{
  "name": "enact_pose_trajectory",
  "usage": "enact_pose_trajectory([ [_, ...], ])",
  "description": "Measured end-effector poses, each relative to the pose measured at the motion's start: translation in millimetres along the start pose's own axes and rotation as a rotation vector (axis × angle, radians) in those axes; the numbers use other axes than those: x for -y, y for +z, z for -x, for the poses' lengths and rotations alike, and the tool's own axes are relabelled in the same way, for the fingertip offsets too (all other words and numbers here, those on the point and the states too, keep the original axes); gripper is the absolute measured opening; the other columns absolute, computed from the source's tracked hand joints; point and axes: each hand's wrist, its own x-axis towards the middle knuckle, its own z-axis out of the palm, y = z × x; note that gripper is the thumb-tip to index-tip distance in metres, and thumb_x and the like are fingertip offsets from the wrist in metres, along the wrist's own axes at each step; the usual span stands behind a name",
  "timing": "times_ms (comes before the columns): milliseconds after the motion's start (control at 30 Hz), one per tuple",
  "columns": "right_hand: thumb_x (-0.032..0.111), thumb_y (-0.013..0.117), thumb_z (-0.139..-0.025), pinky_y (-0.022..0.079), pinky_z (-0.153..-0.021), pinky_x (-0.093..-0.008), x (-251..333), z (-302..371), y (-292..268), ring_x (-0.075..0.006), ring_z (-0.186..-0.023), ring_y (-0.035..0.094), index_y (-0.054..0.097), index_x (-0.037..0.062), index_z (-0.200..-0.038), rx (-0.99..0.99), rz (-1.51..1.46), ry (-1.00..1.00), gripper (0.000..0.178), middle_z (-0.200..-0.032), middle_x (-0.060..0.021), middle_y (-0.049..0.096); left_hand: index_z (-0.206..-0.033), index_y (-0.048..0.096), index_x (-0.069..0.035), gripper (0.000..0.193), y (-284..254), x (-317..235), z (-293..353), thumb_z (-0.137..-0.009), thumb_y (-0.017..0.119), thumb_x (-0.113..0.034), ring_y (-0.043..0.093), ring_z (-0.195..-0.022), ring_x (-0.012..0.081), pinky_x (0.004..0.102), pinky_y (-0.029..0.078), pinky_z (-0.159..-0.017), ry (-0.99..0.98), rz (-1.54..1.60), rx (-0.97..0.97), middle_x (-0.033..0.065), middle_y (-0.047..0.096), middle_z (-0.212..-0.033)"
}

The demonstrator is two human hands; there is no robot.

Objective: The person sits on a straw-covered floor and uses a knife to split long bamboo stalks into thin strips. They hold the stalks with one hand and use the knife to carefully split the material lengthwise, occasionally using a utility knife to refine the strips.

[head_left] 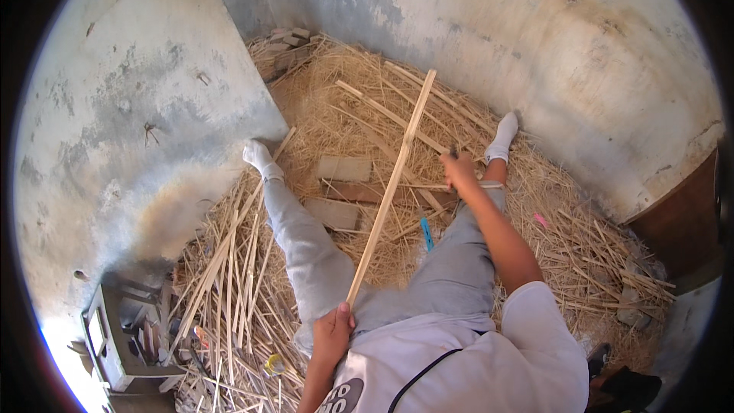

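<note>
A long, pale split-wood strip (394,183), probably bamboo, slants from my lap up and away between my spread legs. My left hand (334,330) is closed round its near end, close to my waist. My right hand (460,172) is a fist above my right shin, right of the strip and apart from it. A dark end (453,151) of some tool pokes out above that fist; the rest of the tool is hard to make out. Just below the fist a thin pale piece (436,186) runs sideways; whether it belongs to the tool I cannot tell.
Wooden blocks (344,168) and a reddish-brown plank (355,193) lie between my legs, near a slim blue object (427,234). Loose strips (229,275) pile up at left. Straw and shavings cover the floor. Stained walls (153,76) enclose the corner; a wooden frame (126,336) stands lower left.
</note>
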Motion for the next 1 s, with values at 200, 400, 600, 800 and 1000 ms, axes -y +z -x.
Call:
enact_pose_trajectory([
  [200, 0.032, 0.064, -0.087, 0.052, -0.050, -0.0410, -110.4, 52.2, 74.0, -0.0271, -0.054, 0.066, 0.066, -0.0042, -0.077, 0.504, 0.735, -0.073, 0.038, -0.062, -0.0178, 0.063, -0.074, 0.062, -0.002, 0.053, -3.8, -7.7, 4.3, -0.108, 0.043, -0.037, 0.042, -0.053, 0.0064, 0.0250, 0.034, -0.051, -0.056, 0.144, 0.000, -0.0017, 0.048, -0.056],
  [400, 0.045, 0.064, -0.087, 0.054, -0.086, -0.0443, -113.2, 80.1, 97.4, -0.0358, -0.100, 0.069, 0.072, 0.0041, -0.108, 0.881, 1.164, -0.192, 0.047, -0.104, -0.0213, 0.070, -0.091, 0.063, -0.001, 0.040, -4.5, -13.7, -1.7, -0.108, 0.044, -0.032, 0.037, -0.050, 0.0050, 0.0232, 0.032, -0.049, -0.089, 0.252, 0.030, -0.0024, 0.046, -0.055],
  [600, 0.050, 0.069, -0.086, 0.054, -0.085, -0.0458, -174.3, 43.5, 86.6, -0.0377, -0.097, 0.069, 0.072, -0.0047, -0.102, 0.289, 1.042, -0.044, 0.057, -0.101, -0.0223, 0.072, -0.096, 0.059, -0.004, 0.027, -27.0, -30.6, -13.9, -0.107, 0.048, -0.026, 0.039, -0.051, 0.0041, 0.0200, 0.034, -0.050, -0.080, 0.434, 0.023, -0.0030, 0.049, -0.065],
  [800, 0.028, 0.062, -0.093, 0.053, -0.091, -0.0456, -280.7, -37.1, 56.3, -0.0339, -0.115, 0.062, 0.064, -0.0032, -0.125, 0.351, 1.263, 0.092, 0.045, -0.126, -0.0239, 0.063, -0.102, 0.059, -0.004, 0.024, -73.5, -66.4, -67.6, -0.107, 0.048, -0.025, 0.043, -0.055, 0.0046, 0.0206, 0.037, -0.051, 0.266, 0.383, -0.191, -0.0016, 0.052, -0.074],
  [1000, 0.022, 0.060, -0.094, 0.055, -0.089, -0.0462, -251.5, -20.1, 93.7, -0.0341, -0.111, 0.066, 0.063, 0.0003, -0.126, 0.363, 1.049, 0.348, 0.039, -0.126, -0.0204, 0.065, -0.104, 0.059, -0.003, 0.021, -108.0, -100.1, -87.3, -0.104, 0.052, -0.023, 0.047, -0.059, 0.0077, 0.0241, 0.041, -0.054, 0.382, 0.720, -0.293, 0.0014, 0.054, -0.079],
])
